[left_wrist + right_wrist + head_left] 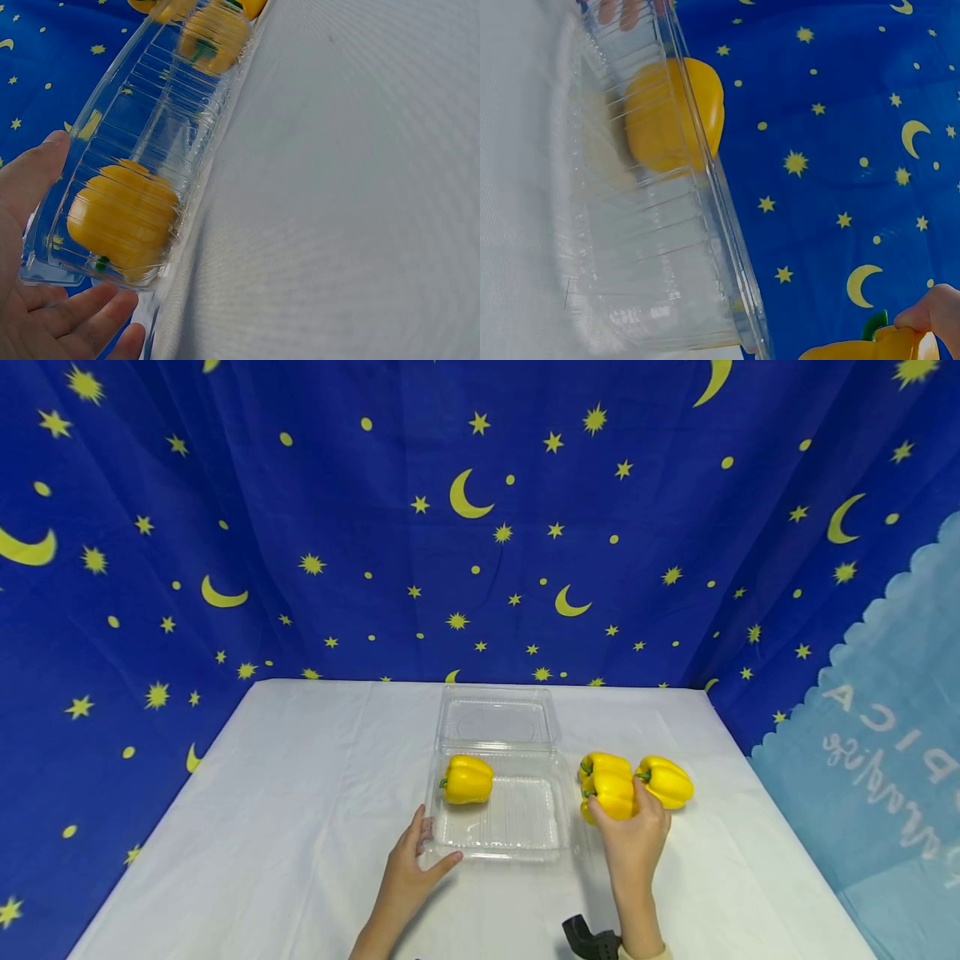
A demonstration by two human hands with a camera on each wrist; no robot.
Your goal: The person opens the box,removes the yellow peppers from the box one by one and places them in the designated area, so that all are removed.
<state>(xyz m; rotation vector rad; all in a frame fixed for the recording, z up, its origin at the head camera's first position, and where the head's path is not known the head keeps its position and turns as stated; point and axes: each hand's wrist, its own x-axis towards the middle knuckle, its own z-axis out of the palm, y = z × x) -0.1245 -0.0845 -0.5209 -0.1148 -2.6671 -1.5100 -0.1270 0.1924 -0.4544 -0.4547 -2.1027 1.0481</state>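
A clear plastic clamshell box (501,857) stands unfolded on the table, its lid (495,745) laid back. One yellow bell pepper (468,781) lies in the left part of its base. My left hand (408,877) is at the front left corner, thumb and fingers extended along the box walls. To the right of the box, my right hand (633,839) grips a yellow bell pepper (609,792) between thumb and fingers; the pepper's green stem (874,324) shows in the right wrist view. Two more yellow peppers are close by, one behind (611,763) and one to the right (670,783).
A white cloth (300,827) covers the table. Blue fabric (360,527) with yellow moons and stars hangs behind it and at the sides. A light blue printed cloth (885,760) hangs at the right. A black band (592,939) is at the right wrist.
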